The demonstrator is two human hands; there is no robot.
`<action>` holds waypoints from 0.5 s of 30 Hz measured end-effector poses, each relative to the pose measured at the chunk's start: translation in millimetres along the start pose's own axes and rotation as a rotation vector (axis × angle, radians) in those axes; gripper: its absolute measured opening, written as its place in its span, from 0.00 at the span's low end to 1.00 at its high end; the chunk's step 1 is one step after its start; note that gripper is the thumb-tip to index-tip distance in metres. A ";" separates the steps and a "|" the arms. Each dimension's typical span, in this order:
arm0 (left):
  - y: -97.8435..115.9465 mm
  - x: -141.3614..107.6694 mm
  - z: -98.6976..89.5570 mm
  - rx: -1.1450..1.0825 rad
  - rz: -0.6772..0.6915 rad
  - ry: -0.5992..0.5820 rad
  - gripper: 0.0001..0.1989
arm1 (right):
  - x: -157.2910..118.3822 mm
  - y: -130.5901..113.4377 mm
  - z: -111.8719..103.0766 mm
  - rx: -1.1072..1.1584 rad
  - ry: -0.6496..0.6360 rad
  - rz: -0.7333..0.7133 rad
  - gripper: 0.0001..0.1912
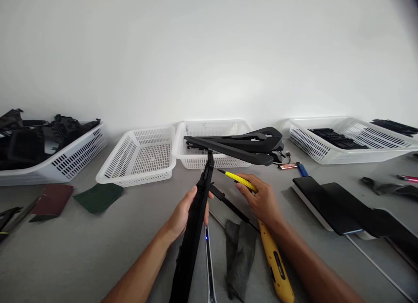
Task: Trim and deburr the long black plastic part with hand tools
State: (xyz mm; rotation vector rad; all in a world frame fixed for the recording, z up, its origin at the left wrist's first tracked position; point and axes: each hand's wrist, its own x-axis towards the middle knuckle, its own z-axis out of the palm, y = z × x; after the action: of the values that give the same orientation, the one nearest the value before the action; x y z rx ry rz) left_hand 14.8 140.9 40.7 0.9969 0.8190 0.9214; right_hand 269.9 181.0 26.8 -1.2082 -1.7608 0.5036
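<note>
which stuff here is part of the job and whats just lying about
Likely belonging:
long black part, left hand
thin yellow tool, right hand
perhaps black parts across middle basket

Seemingly lying about:
flat black device
green sheet

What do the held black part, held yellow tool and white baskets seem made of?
Held black part: probably matte molded plastic, judging by its thin, shaped upper end.
Held yellow tool: likely a textured plastic grip, given its patterned surface; the dark tip is too small to tell.
White baskets: smooth plastic, it seems, from their regular molded lattice.
</note>
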 end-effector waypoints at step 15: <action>-3.5 7.0 -6.0 0.027 0.031 0.091 0.30 | -1.7 -11.5 -5.2 0.067 -0.205 -0.084 0.16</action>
State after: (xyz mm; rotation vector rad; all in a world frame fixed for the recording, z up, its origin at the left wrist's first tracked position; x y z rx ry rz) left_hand 13.0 148.3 34.4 0.9996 0.8965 0.9905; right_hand 268.7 173.7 37.2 -1.0616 -1.9432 0.6506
